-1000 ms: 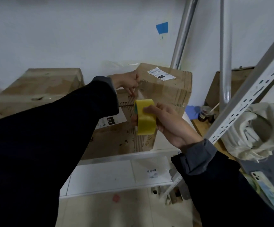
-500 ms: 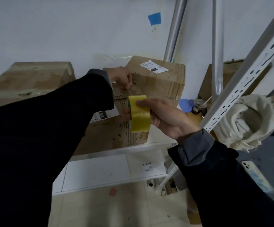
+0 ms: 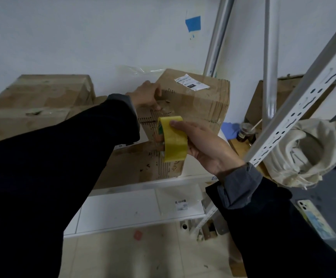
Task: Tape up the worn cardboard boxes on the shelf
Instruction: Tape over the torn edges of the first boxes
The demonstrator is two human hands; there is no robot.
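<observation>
a person works at a worn cardboard box (image 3: 195, 101) on a white shelf (image 3: 143, 185), the right hand (image 3: 205, 145) wrapped around a yellow roll of tape (image 3: 173, 141) and holding it against the box's tattered front corner. the left hand (image 3: 147, 95) rests higher on the same box, fingers curled over the frayed top edge; whether it pins a strip of tape there cannot be told. the box stands beside a second, lower box (image 3: 38, 97) to its left, with a white shipping label (image 3: 192, 85) on its top face. its corner shows torn, exposed fluting, so the board there is likely soft and would probably crumple under a hard push; the flat faces away from that corner look the firmer places to press. the roll seems light and stiff, best held around its outer band as it is now, while loose tape is thin and apt to stick to itself. a slotted metal post (image 3: 295, 109) crosses to the right of the box.
</observation>
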